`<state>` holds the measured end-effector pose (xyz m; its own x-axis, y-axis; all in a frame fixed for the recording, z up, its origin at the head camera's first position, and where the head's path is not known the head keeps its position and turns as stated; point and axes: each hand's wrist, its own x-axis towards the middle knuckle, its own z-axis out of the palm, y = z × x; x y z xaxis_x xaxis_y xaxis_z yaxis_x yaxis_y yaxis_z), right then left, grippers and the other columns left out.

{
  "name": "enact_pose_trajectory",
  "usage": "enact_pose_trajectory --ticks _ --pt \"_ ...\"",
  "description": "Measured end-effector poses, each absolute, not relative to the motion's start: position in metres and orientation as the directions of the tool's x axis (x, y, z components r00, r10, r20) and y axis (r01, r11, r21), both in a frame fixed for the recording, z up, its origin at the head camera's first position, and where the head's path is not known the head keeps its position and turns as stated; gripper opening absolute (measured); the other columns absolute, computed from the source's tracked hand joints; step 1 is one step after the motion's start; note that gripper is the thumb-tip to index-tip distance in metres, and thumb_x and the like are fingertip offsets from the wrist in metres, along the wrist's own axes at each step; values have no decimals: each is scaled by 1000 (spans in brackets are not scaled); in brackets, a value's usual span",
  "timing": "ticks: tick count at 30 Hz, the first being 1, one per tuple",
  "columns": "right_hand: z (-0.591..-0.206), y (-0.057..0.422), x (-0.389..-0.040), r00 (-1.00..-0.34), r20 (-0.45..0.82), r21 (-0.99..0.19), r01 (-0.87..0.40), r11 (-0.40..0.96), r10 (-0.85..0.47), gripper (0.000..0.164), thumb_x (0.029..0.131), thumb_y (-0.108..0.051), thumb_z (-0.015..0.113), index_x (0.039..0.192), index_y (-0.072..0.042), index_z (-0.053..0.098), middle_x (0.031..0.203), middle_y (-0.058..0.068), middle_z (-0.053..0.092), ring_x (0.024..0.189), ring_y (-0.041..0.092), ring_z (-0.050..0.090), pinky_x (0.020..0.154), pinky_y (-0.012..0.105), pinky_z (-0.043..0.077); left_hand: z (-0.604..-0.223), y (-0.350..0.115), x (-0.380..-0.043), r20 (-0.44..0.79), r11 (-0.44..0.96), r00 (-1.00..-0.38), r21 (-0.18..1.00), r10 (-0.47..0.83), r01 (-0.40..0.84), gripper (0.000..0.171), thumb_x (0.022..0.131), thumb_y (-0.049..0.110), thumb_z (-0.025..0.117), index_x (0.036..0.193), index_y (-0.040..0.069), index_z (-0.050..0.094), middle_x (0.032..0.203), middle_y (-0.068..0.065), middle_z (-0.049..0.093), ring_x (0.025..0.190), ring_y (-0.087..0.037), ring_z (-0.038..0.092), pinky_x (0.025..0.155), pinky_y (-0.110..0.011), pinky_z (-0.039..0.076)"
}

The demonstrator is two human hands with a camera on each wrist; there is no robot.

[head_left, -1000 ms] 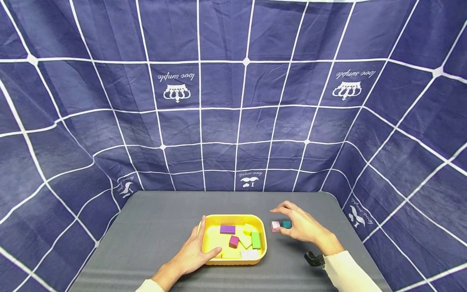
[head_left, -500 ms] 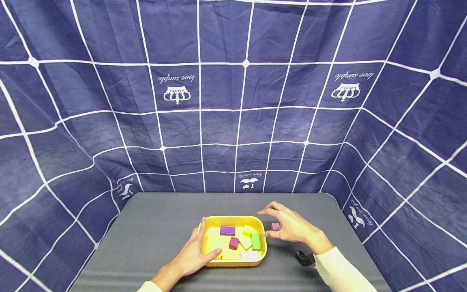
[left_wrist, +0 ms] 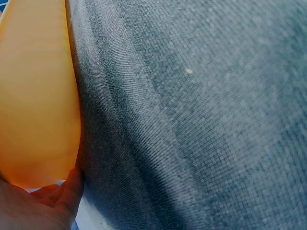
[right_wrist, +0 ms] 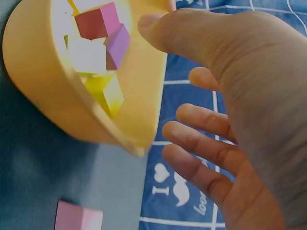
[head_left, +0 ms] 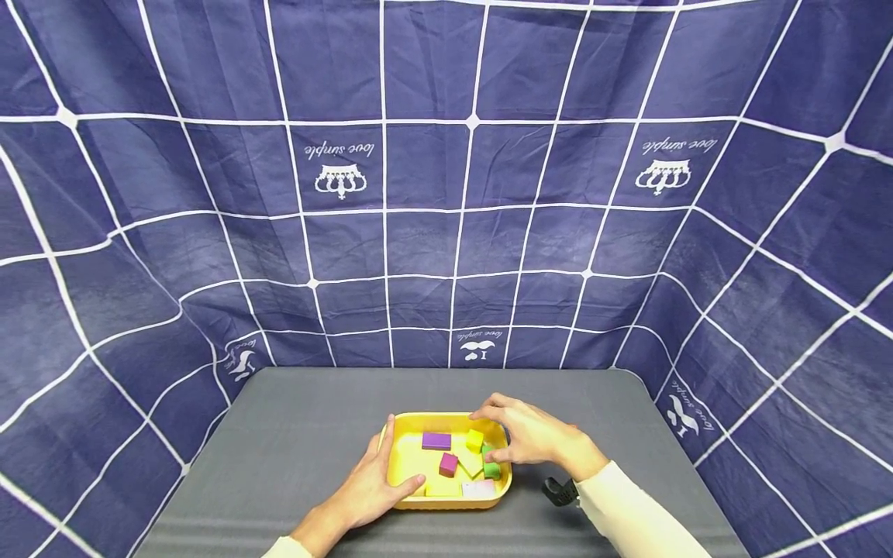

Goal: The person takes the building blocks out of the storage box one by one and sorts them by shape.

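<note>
In the head view, a yellow tray [head_left: 446, 504] is set on a grey surface [head_left: 279, 457], and a blue checked cloth [head_left: 446, 248] is hung behind it and to both sides; inside the tray, a purple block [head_left: 436, 441] is seen toward the far wall, a magenta cube [head_left: 449, 465] near the middle, a yellow cube [head_left: 474, 440] toward the far right corner, a green block [head_left: 491, 470] by the right wall, and a white block [head_left: 478, 488] by the near wall; the tray's left end is touched by the left hand [head_left: 366, 479], its thumb spread well away from the straight forefinger; the right hand [head_left: 532, 432] is held over the tray's right end, and the green block is partly covered by its thumb; whether that block is touched cannot be told; a black device [head_left: 558, 492] is seen under the right wrist, next to a cream sleeve [head_left: 638, 515].

In the left wrist view, the tray's outer wall is shown beside the grey surface; the left hand is placed against its end.

In the right wrist view, the right hand's thumb and fingers are spread apart, the blue checked cloth being seen between them; the thumb is placed over the tray's opening, the fingers outside its outline; a pink block [right_wrist: 72, 218] is left outside the tray, on the grey surface.
</note>
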<state>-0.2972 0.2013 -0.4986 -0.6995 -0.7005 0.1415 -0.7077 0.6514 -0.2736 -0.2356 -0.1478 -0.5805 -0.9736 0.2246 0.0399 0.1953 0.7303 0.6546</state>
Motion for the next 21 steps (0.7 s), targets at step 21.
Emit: enact_pose_trajectory --ticks 21 --pt "-518 162 -307 -692 -35 -258 -691 675 -721 67 86 -38 106 144 -16 81 144 1 80 132 21 77 118 40 62 -579 -148 -235 57 725 -971 656 231 211 133 95 61 91 187 3 15 177 -31 45 153 -47 63 128 -69 51"
